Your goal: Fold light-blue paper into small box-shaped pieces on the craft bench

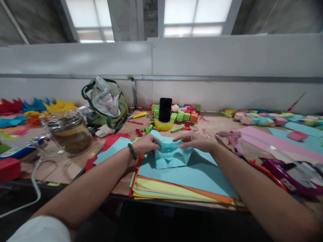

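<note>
Both hands [146, 143] [198, 141] on folded paper [172, 158]

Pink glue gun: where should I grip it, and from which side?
Probably by the handle of the pink glue gun, from the near side, with the right hand once it leaves the folded blue paper: the handle points nearward, while the nozzle points left.
</note>
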### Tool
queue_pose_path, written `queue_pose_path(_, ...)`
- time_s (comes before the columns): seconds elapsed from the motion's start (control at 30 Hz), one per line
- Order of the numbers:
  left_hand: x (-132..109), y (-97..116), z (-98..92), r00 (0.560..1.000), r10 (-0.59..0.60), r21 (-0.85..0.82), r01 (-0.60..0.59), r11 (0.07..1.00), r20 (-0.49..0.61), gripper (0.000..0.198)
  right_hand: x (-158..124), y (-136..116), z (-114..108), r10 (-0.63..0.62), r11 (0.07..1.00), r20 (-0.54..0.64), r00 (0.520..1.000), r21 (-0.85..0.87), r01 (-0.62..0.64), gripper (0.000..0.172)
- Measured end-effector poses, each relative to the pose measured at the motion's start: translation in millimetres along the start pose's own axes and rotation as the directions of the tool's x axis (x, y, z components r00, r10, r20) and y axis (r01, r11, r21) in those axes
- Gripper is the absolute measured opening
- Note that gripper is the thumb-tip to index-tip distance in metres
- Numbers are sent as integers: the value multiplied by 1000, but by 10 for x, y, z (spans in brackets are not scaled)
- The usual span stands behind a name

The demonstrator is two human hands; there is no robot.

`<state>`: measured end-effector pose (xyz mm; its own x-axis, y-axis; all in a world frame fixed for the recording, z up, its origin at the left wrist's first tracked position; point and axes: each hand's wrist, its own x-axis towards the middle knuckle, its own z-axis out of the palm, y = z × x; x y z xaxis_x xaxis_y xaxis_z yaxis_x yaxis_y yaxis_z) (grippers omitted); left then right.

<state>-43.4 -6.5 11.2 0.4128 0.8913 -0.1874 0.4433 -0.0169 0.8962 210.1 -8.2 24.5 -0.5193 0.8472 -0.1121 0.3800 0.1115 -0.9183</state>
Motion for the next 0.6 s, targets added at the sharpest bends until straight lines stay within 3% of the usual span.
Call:
queue_pose_path(0.17,26,-40,35,1000,5,27,-5,1000,7,25,65,64,54,-52,981,-31,998,-188,46,37)
queue_pose_path(0.3,35,-39,33,1000,-8,29,7,1000,27,30,83,82,78,-125,966,-8,992,-228,120,28)
queue_pose_path(0.6,-41,7,-149,968,63,-55,-51,997,243,38,118,160,-2,-199,965,-76,977,-189,182,17)
